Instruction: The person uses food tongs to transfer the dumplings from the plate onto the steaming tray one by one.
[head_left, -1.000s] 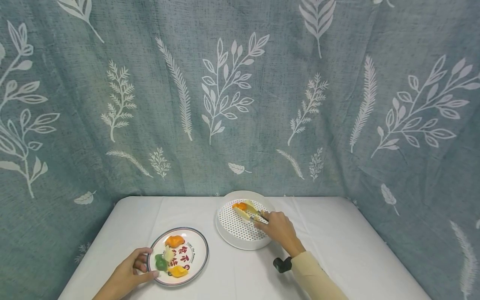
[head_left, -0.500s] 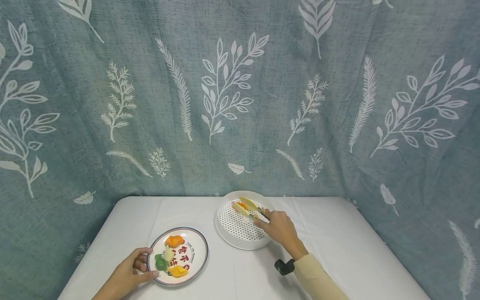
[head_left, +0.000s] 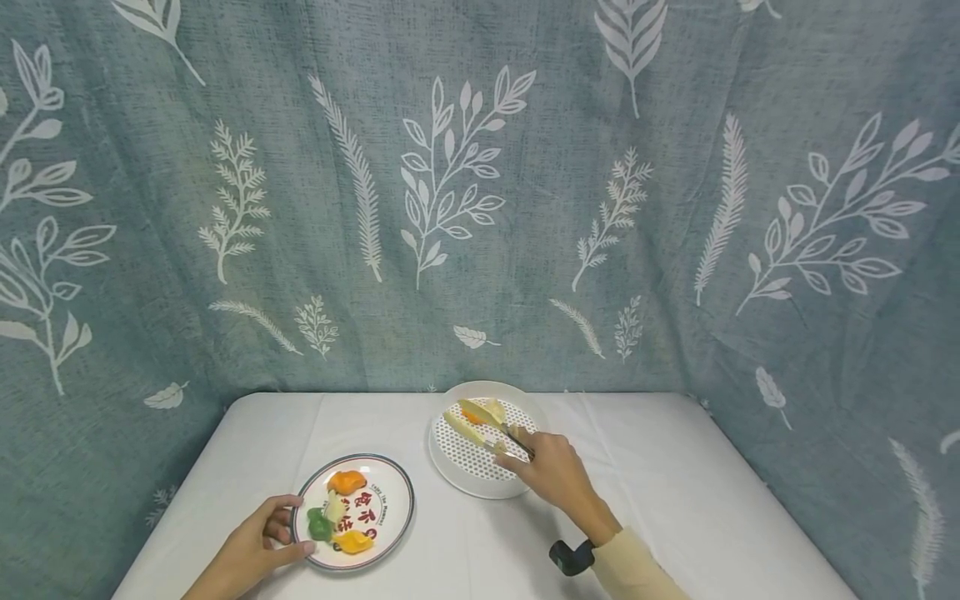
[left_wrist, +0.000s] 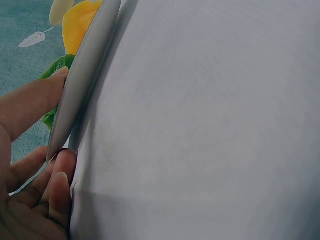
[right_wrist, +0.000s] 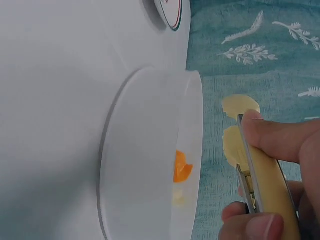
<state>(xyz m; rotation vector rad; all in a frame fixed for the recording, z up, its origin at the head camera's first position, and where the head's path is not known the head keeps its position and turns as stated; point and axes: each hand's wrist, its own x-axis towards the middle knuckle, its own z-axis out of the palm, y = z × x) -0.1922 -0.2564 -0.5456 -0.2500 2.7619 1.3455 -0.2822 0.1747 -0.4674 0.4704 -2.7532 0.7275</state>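
My left hand (head_left: 258, 537) grips the near-left rim of a white plate (head_left: 393, 517) with a dark-lined edge and red characters. On the plate lie an orange dumpling (head_left: 347, 482), a cream one (head_left: 335, 507), a green one (head_left: 320, 526) and a yellow one (head_left: 353, 542). Thumb and fingers hold the plate's edge in the left wrist view. With my right hand (head_left: 557, 473) I hold yellow-tipped tongs (head_left: 462, 428), tips apart, over a white perforated steamer basket (head_left: 450, 475). Inside it are an orange dumpling (right_wrist: 182, 167) and a pale one (head_left: 496, 409), partly hidden.
A white cloth covers the table (head_left: 465, 550). Behind and beside it hangs a blue-green curtain (head_left: 480, 208) with white leaf prints. A black device (head_left: 572, 557) sits at my right wrist.
My right hand has shifted the tongs left and slightly nearer, uncovering the pale dumpling in the basket. The left hand stays on the plate.
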